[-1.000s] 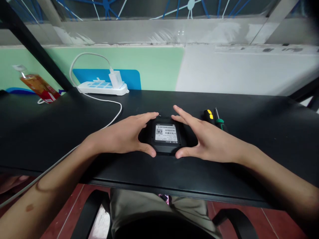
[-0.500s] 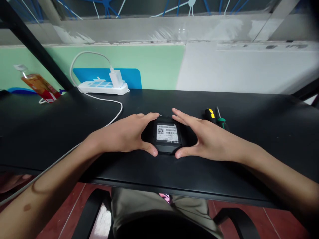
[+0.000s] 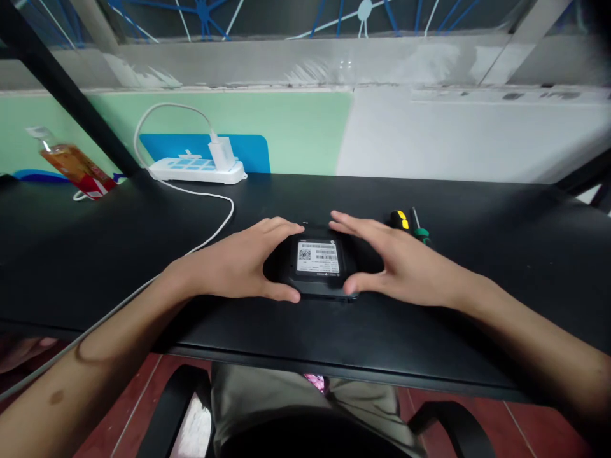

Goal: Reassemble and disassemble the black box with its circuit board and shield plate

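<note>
A small black box-shaped device (image 3: 318, 262) with a white barcode label on top rests on the black desk (image 3: 305, 331). My left hand (image 3: 241, 264) cups its left side, thumb at the near edge and fingers curved over the far edge. My right hand (image 3: 398, 264) grips the right side the same way, thumb pressed against the near right corner. Both hands are closed around the device.
Two screwdrivers lie just right of my right hand, one with a black and yellow handle (image 3: 400, 220), one green (image 3: 420, 233). A white power strip (image 3: 196, 169) with a charger and white cable (image 3: 210, 238) sits at the back left. An orange packet (image 3: 76, 168) leans far left.
My right thumb has moved in tighter against the device's near right corner, and the near edge looks slightly raised. The left hand has barely shifted.
</note>
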`<state>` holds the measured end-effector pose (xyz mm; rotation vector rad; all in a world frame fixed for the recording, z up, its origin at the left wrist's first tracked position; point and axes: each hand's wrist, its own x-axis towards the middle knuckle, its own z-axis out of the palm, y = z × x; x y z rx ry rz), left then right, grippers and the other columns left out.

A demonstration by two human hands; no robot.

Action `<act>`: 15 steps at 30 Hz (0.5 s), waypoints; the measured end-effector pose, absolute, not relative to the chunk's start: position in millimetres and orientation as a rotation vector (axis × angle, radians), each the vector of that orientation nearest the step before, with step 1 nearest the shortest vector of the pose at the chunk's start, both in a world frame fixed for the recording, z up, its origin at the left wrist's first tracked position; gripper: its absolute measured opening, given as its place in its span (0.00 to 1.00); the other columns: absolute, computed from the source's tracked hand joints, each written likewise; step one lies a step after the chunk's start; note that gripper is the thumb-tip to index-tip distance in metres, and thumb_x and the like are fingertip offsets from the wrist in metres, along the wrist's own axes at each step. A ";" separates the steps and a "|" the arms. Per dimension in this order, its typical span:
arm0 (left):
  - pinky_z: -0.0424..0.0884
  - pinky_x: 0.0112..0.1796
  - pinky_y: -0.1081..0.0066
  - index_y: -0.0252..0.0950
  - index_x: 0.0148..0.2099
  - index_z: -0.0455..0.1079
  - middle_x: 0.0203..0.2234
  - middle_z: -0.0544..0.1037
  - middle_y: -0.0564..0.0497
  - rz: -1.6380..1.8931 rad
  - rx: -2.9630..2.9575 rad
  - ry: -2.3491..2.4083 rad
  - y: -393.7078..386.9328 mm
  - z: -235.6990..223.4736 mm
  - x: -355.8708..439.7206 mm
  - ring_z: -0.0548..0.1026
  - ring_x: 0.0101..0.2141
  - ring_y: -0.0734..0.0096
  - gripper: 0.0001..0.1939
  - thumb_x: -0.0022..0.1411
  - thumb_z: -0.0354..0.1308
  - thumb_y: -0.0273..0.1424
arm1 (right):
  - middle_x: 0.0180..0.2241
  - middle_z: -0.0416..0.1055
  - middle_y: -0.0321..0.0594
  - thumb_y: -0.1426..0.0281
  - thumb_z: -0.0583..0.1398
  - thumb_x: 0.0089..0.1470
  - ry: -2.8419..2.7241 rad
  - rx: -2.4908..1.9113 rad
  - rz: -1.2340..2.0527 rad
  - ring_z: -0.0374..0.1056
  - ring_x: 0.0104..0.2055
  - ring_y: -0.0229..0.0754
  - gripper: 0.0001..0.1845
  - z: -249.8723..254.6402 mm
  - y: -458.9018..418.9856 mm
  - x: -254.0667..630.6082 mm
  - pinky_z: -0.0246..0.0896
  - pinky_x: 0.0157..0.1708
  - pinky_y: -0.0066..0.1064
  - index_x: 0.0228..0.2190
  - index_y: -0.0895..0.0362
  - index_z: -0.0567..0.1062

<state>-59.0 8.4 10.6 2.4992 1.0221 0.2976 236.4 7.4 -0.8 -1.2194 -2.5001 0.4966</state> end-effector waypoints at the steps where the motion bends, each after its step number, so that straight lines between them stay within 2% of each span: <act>1: 0.64 0.65 0.53 0.41 0.72 0.55 0.68 0.64 0.39 0.305 2.496 0.996 8.9 10.2 -59.6 0.65 0.66 0.47 0.48 0.58 0.70 0.53 | 0.68 0.65 0.52 0.36 0.60 0.51 -2.451 -1.243 0.418 0.63 0.70 0.62 0.58 0.9 10.3 240.0 0.60 0.69 0.60 0.71 0.57 0.57; 4: 0.63 0.66 0.51 0.42 0.71 0.54 0.68 0.61 0.40 0.293 2.484 0.962 10.0 9.5 -61.2 0.63 0.67 0.47 0.46 0.59 0.69 0.51 | 0.62 0.71 0.56 0.40 0.55 0.59 -2.220 -1.462 0.048 0.65 0.66 0.66 0.46 3.1 24.0 256.5 0.62 0.65 0.65 0.66 0.58 0.66; 6: 0.63 0.66 0.49 0.42 0.71 0.53 0.67 0.60 0.39 0.275 2.472 0.947 10.4 9.2 -62.3 0.62 0.67 0.47 0.47 0.59 0.69 0.51 | 0.60 0.71 0.61 0.41 0.54 0.59 -2.107 -1.674 -0.131 0.62 0.66 0.73 0.45 0.5 35.1 270.4 0.64 0.60 0.70 0.65 0.59 0.67; 8: 0.63 0.67 0.46 0.42 0.72 0.52 0.67 0.58 0.39 0.243 2.455 0.935 10.6 8.9 -63.5 0.62 0.67 0.46 0.48 0.58 0.70 0.51 | 0.56 0.71 0.65 0.38 0.55 0.56 -2.083 -1.860 -0.192 0.66 0.61 0.76 0.48 -4.4 45.5 283.1 0.68 0.53 0.70 0.63 0.61 0.70; 10: 0.62 0.67 0.44 0.44 0.72 0.51 0.67 0.57 0.39 0.207 2.443 0.929 10.6 8.5 -64.4 0.60 0.67 0.44 0.50 0.56 0.71 0.53 | 0.51 0.73 0.64 0.38 0.54 0.56 -2.119 -2.004 -0.131 0.73 0.53 0.70 0.47 -9.4 53.3 291.8 0.71 0.48 0.67 0.61 0.60 0.72; 12: 0.62 0.67 0.41 0.44 0.72 0.50 0.66 0.56 0.38 0.183 2.439 0.928 10.6 8.1 -64.9 0.59 0.67 0.43 0.52 0.55 0.71 0.54 | 0.47 0.74 0.61 0.39 0.52 0.57 -2.166 -2.063 -0.069 0.75 0.47 0.64 0.44 -12.9 57.9 295.7 0.73 0.45 0.62 0.59 0.58 0.73; 15: 0.61 0.67 0.39 0.45 0.72 0.50 0.66 0.56 0.39 0.185 2.439 0.917 10.7 7.8 -65.1 0.59 0.67 0.42 0.52 0.55 0.71 0.54 | 0.46 0.75 0.60 0.41 0.51 0.59 -2.189 -2.047 -0.080 0.75 0.44 0.60 0.41 -14.8 59.7 295.6 0.73 0.46 0.59 0.56 0.59 0.75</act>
